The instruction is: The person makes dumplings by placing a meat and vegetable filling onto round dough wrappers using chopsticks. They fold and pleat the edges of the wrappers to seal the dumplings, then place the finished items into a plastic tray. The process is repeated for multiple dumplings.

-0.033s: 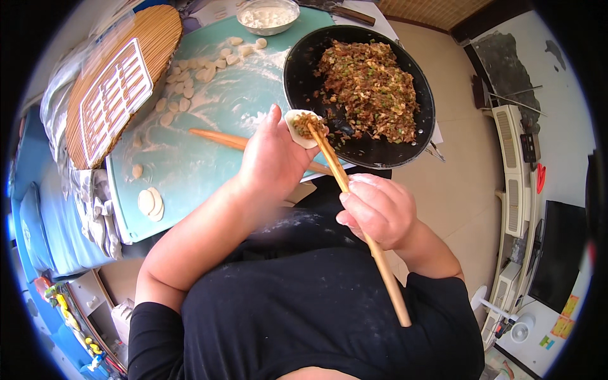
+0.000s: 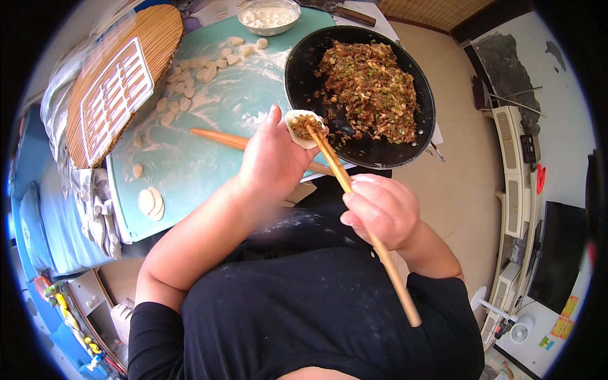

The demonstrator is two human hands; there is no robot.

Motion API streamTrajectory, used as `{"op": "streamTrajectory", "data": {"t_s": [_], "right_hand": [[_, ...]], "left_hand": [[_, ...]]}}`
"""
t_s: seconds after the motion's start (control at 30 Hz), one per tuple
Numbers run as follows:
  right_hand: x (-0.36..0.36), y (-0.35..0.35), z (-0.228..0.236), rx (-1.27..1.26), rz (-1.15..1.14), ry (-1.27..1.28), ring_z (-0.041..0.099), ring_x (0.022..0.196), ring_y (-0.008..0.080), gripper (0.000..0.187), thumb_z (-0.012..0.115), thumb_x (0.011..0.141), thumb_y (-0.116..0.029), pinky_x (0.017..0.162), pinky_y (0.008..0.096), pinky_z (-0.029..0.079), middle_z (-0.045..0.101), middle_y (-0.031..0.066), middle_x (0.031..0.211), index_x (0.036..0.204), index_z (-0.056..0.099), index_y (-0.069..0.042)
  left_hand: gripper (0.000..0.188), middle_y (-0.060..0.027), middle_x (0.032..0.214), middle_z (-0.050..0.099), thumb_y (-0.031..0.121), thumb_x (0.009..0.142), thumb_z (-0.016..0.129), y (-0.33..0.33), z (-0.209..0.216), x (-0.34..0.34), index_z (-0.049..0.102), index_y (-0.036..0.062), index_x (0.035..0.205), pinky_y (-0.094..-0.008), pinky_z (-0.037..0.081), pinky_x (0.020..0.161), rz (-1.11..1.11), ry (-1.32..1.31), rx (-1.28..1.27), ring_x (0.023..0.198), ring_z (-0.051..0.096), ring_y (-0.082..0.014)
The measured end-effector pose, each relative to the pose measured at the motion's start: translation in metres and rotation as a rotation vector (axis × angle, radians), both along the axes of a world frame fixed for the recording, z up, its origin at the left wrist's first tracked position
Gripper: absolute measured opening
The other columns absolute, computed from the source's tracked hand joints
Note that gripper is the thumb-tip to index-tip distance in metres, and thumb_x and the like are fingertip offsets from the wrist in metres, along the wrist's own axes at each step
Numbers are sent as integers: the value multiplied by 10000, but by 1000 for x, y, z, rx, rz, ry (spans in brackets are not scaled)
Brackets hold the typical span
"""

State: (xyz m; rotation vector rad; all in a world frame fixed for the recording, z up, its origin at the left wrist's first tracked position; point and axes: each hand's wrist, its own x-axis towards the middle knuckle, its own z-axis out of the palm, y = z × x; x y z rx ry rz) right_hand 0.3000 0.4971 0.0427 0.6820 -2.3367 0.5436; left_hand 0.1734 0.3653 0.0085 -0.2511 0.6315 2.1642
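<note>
My left hand [image 2: 273,152] cups a round dumpling wrapper [image 2: 294,130], its thumb pointing up. A small mound of chopped filling [image 2: 305,122] lies on the wrapper. In my right hand [image 2: 383,209] is a pair of chopsticks [image 2: 332,158], closed round the middle, with the tips touching the filling. Beyond both hands, to the right, a black pan [image 2: 296,82] holds a large heap of browned filling [image 2: 373,88] with green bits. A wooden rolling pin [image 2: 218,137] lies on the mat, partly hidden behind my left hand.
The floured green mat [image 2: 190,142] carries several dough pieces [image 2: 206,75] and a few flat wrappers [image 2: 151,202]. A bowl of flour [image 2: 269,28] stands at the back, near a dark-handled tool [image 2: 354,15]. At left, a round woven tray [image 2: 76,133] bears a white slotted mould [image 2: 120,101].
My right hand has shifted very slightly to the right, and the rear end of the chopsticks has swung right with it. My left hand and the wrapper stay in place.
</note>
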Motion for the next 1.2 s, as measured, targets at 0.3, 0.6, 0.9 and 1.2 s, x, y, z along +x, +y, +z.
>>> {"op": "streamTrajectory", "data": {"t_s": [0.3,0.6,0.9,1.2], "right_hand": [[-9,24,16,-1056,-79,-163,584,599,209,223,401,934,-147,579,330,533,563,125,719,852,515,26],[-28,64,-9,-1699,-104,-572,587,539,191,252,459,926,-252,477,348,550,563,74,661,837,546,-33],[-21,79,21,-1470,-46,-428,597,552,186,275,417,944,-244,478,319,550,557,77,642,827,532,-24],[-36,73,-2,-1551,-2,-529,596,569,166,292,435,938,-283,459,317,539,553,80,642,787,503,-42]], "left_hand": [[527,-195,1196,496,376,976,179,-10,5,1,399,-44,1206,-396,386,991,-50,16,8,1133,483,-286],[586,-211,1235,475,440,963,214,-20,11,4,377,-46,1248,-375,437,947,-253,70,62,1123,501,-308],[588,-202,1239,472,447,958,233,-29,6,3,359,-35,1271,-380,457,921,-303,67,112,1126,497,-328],[614,-188,1213,493,485,943,265,-33,12,9,381,-37,1248,-366,455,924,-333,67,103,1124,500,-319]]}}
